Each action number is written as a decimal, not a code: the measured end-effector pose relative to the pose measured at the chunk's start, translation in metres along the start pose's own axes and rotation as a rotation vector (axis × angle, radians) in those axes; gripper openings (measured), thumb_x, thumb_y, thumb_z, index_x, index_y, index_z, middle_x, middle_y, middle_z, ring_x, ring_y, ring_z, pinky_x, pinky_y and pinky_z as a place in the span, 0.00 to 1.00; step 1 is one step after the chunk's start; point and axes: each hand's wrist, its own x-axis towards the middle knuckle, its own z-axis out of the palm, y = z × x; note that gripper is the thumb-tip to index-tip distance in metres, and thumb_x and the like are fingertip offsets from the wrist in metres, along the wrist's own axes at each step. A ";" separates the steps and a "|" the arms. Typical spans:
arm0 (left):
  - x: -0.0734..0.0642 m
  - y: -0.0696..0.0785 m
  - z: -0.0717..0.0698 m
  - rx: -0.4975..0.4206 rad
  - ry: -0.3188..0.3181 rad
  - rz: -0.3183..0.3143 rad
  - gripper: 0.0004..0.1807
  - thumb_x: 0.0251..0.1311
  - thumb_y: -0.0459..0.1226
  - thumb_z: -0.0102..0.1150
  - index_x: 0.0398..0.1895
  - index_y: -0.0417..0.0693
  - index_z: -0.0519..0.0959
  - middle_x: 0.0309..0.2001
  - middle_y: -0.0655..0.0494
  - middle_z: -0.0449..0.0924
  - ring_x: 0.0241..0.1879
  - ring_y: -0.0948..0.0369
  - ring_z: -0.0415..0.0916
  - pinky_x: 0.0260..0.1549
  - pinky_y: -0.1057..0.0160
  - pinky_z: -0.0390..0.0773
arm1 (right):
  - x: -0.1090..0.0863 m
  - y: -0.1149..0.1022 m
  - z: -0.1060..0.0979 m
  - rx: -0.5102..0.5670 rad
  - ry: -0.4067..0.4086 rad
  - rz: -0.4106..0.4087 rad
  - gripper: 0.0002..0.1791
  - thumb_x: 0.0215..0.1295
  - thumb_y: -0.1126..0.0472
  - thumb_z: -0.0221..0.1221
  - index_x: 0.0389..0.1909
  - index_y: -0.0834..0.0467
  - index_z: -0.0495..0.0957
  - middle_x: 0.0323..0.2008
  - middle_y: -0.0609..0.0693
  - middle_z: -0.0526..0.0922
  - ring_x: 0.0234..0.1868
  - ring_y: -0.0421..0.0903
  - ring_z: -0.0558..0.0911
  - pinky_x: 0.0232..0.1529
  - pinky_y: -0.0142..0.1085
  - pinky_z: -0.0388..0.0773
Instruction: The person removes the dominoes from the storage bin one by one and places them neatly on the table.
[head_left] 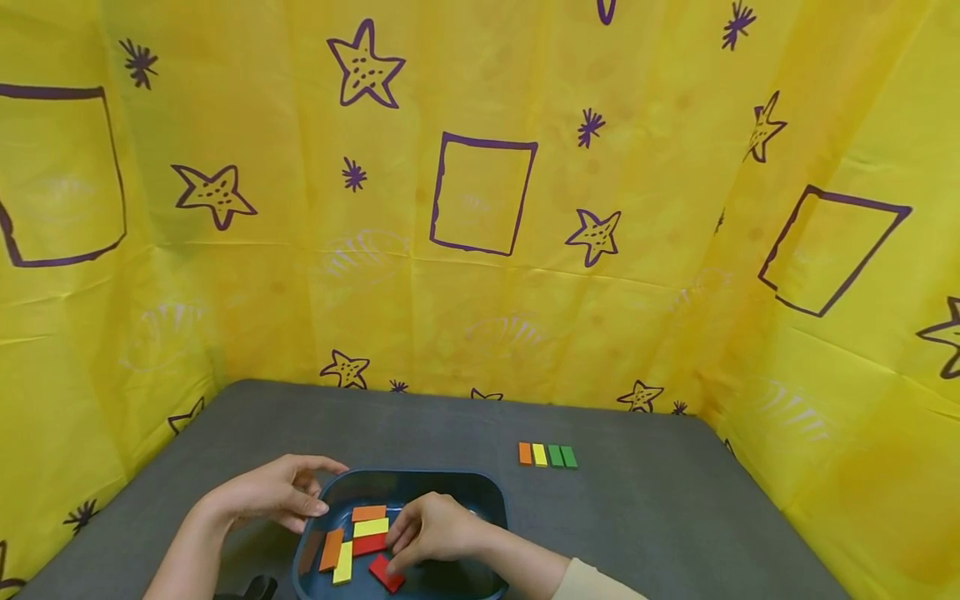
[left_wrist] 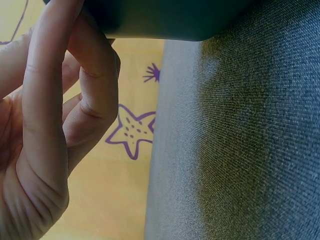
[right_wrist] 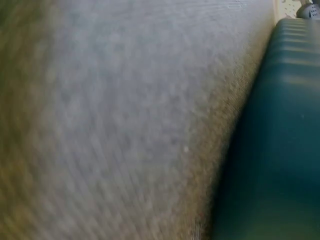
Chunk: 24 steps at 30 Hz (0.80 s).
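A dark blue tray (head_left: 420, 477) with rounded corners stands in front of me. At its left side, my left hand (head_left: 273, 492) grips the rim, thumb on the inner side and fingers outside. The left wrist view shows those curled fingers (left_wrist: 92, 95) against the tray wall. Reaching into the tray from the right, my right hand (head_left: 442, 533) is curled, with thumb and fingertips at a slanted red block (head_left: 385, 575). Close by lie another red block (head_left: 369, 545), two yellow blocks (head_left: 371, 527) and two orange blocks (head_left: 369, 513). In the right wrist view only the tray's outer wall (right_wrist: 280, 135) shows.
Behind the tray to the right, a row of blocks lies on the grey table (head_left: 637, 500): one orange block (head_left: 525, 454), one yellow block (head_left: 539, 455) and two green blocks (head_left: 555, 456). A black object (head_left: 261, 587) shows at the bottom left. Yellow patterned cloth (head_left: 480, 333) surrounds the table.
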 end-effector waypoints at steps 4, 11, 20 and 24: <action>0.000 0.000 0.000 -0.004 -0.005 0.007 0.37 0.65 0.36 0.61 0.71 0.27 0.58 0.32 0.54 0.74 0.28 0.65 0.75 0.29 0.68 0.83 | 0.000 0.000 0.002 -0.026 -0.025 -0.018 0.08 0.56 0.65 0.70 0.36 0.61 0.86 0.29 0.49 0.89 0.28 0.29 0.81 0.36 0.23 0.76; -0.001 0.000 0.000 -0.001 0.000 0.003 0.37 0.64 0.36 0.61 0.71 0.27 0.58 0.32 0.54 0.75 0.27 0.65 0.75 0.28 0.68 0.83 | -0.001 0.002 0.006 -0.076 -0.029 -0.054 0.08 0.55 0.63 0.71 0.35 0.60 0.85 0.25 0.41 0.85 0.26 0.28 0.78 0.33 0.23 0.76; 0.000 -0.002 0.000 -0.011 0.005 0.007 0.37 0.65 0.35 0.60 0.71 0.27 0.57 0.32 0.54 0.74 0.26 0.66 0.75 0.28 0.69 0.82 | -0.001 0.000 0.010 -0.184 -0.030 -0.073 0.08 0.53 0.61 0.73 0.31 0.57 0.84 0.21 0.36 0.79 0.23 0.28 0.75 0.29 0.22 0.73; 0.000 -0.002 0.000 -0.008 0.005 0.007 0.37 0.65 0.35 0.61 0.71 0.26 0.57 0.32 0.54 0.74 0.26 0.66 0.75 0.27 0.69 0.82 | -0.001 0.002 0.011 -0.225 -0.033 -0.086 0.08 0.53 0.61 0.73 0.30 0.58 0.83 0.21 0.37 0.78 0.23 0.28 0.74 0.28 0.21 0.73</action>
